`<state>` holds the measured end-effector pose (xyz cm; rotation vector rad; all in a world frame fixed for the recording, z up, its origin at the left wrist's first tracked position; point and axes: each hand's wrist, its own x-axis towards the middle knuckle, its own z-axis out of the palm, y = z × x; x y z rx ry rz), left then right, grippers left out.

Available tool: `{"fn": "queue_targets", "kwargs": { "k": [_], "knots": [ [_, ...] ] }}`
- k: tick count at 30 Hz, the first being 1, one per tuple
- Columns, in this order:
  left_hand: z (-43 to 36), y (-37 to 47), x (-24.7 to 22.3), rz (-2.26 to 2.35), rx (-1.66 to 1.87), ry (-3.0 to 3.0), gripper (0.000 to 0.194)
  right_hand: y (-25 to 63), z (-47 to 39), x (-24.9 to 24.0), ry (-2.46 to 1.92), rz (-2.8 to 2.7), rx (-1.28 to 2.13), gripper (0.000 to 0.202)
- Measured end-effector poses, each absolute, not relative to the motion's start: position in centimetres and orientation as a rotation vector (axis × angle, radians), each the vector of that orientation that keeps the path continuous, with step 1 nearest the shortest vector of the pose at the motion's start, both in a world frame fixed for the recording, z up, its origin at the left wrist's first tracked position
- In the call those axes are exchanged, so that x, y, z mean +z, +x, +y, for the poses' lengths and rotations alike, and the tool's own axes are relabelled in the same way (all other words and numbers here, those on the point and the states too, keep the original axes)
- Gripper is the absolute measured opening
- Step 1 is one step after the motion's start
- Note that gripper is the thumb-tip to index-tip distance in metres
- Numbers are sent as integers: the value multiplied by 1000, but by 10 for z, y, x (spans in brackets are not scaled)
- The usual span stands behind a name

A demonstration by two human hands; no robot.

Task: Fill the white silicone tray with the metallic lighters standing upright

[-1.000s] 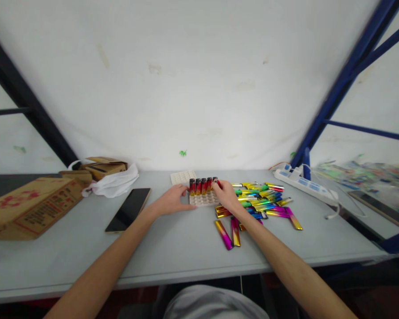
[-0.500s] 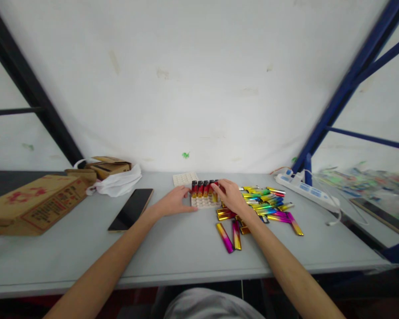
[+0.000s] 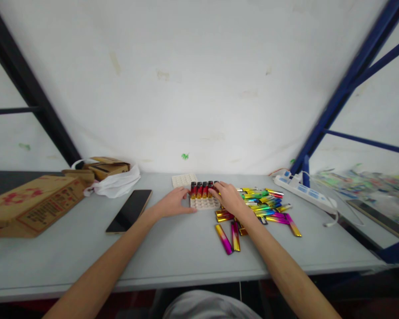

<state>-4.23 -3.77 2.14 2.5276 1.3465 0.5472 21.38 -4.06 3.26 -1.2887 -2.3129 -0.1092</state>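
Observation:
A small white holed tray [image 3: 203, 204] lies on the table with a row of red-and-gold lighters [image 3: 198, 189] standing upright along its back. My left hand [image 3: 174, 202] grips the tray's left end, its curled fingers by the leftmost lighter and its thumb at the front corner. At the right end of the row, the thumb and fingers of my right hand [image 3: 230, 197] close on a lighter, which they partly hide. A loose pile of shiny multicoloured lighters [image 3: 264, 206] lies beside and beyond my right hand. Two more lighters [image 3: 224, 239] rest nearer the front edge.
Behind the holder is a second white tray [image 3: 184, 180]. A dark phone [image 3: 129, 211] lies left of my left hand, with a white plastic bag [image 3: 119, 184] and a cardboard box [image 3: 36, 204] farther left. At right are a power strip [image 3: 304, 192] and a blue frame post [image 3: 339, 88].
My right thumb and fingers have shifted slightly at the right end of the row. My left hand stays at the tray. The whole view has moved a little.

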Motion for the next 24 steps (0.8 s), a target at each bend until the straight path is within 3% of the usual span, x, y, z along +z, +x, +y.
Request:
{"fn": "queue_targets", "kwargs": {
  "k": [6, 11, 16, 24],
  "knots": [
    [-38, -42, 24, 1341, 552, 2508, 65, 255, -41, 52, -1371, -2222, 38, 33],
    [-37, -42, 24, 1362, 513, 2511, 66, 367, -32, 58, -1746, -2046, -107, 19],
    [-37, -42, 23, 1359, 529, 2493, 62, 458, -32, 39, -2022, -2086, -89, 19],
    [-38, -42, 24, 1362, 520, 2476, 61, 471, -31, 18, -1887, -2235, -3, 21]
  ]
}}
